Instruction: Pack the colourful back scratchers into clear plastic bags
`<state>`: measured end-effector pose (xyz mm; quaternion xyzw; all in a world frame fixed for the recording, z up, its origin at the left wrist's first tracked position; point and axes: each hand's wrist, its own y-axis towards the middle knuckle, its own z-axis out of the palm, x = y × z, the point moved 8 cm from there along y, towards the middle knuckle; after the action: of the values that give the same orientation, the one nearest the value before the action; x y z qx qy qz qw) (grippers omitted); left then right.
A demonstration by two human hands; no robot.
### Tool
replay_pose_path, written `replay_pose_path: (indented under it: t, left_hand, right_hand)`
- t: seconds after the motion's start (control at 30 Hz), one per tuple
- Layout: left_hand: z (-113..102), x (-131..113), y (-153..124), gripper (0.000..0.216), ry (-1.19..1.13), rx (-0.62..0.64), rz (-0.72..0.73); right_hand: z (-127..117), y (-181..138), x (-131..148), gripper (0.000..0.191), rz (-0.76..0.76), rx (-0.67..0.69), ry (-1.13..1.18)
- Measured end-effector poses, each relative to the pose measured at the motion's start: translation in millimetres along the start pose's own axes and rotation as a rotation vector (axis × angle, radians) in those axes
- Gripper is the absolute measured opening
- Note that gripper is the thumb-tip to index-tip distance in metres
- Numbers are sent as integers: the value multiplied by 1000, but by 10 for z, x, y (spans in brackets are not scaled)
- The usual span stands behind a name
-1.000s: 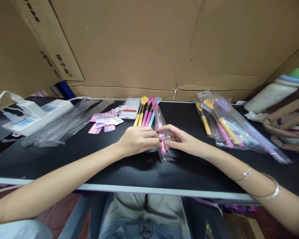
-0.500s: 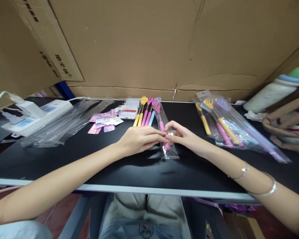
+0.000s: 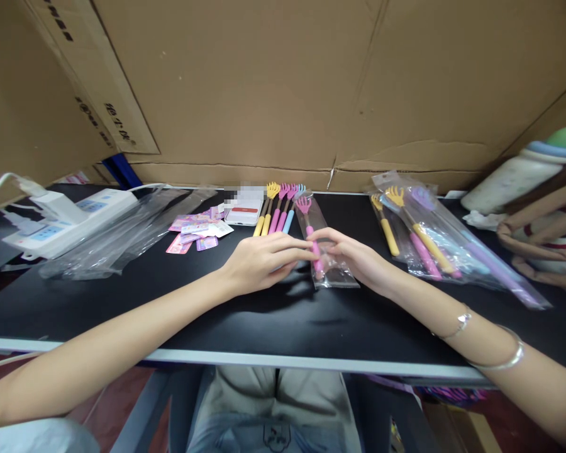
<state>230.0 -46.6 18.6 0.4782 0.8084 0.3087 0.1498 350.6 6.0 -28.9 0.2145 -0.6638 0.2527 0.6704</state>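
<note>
A pink back scratcher [image 3: 304, 205] with a claw-shaped head lies tilted in a clear plastic sleeve [image 3: 339, 277] on the black table. My left hand [image 3: 259, 261] comes in from the left, fingers stretched out, their tips touching the pink handle. On the other side, my right hand [image 3: 358, 255] has its thumb and fingers around the handle and sleeve; part of its grip is hidden by the plastic. Just beyond my left hand is a row of several unbagged back scratchers [image 3: 274, 217] with yellow, pink and blue handles.
Bagged back scratchers [image 3: 434, 242] lie to the right, beside a white bottle [image 3: 512, 176] and a brown strap-like item [image 3: 523, 233]. Leftward are small printed cards [image 3: 195, 226], a white box [image 3: 243, 211], flat plastic sleeves [image 3: 104, 239] and a power strip [image 3: 70, 220]. Cardboard [image 3: 264, 88] walls the back.
The bagged pink back scratcher has turned slightly, and the sleeve's near end has swung right and up. My right fingers have straightened over it; my left hand has barely moved.
</note>
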Motion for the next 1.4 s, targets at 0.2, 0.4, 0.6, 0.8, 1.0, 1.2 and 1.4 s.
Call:
replay_pose_path:
  t: [0.2, 0.4, 0.6, 0.8, 1.0, 1.2, 1.4]
  left_hand:
    - [8, 61, -17, 24, 76, -25, -32]
    - [64, 83, -37, 24, 83, 31, -45]
    - [145, 138, -63, 26, 19, 141, -100]
    - [193, 164, -75, 27, -3, 214, -124]
    - [223, 178, -90, 26, -13, 226, -122]
    - [229, 179, -89, 25, -8, 230, -121]
    - [237, 184, -96, 24, -16, 252, -134]
  right_hand:
    - [-71, 4, 17, 25, 15, -122, -98]
    - [-106, -22, 160, 26, -32, -115, -181]
    - [-539, -189, 637, 19, -174, -324, -343]
    - [-1193, -486, 984, 11, -174, -575, -378]
    - [-1697, -696, 1099, 11, -58, -765, -763]
    - [-2077, -757, 967, 14, 59, -670, -969]
    - [-2256, -781, 795, 12, 340, -576, -1144]
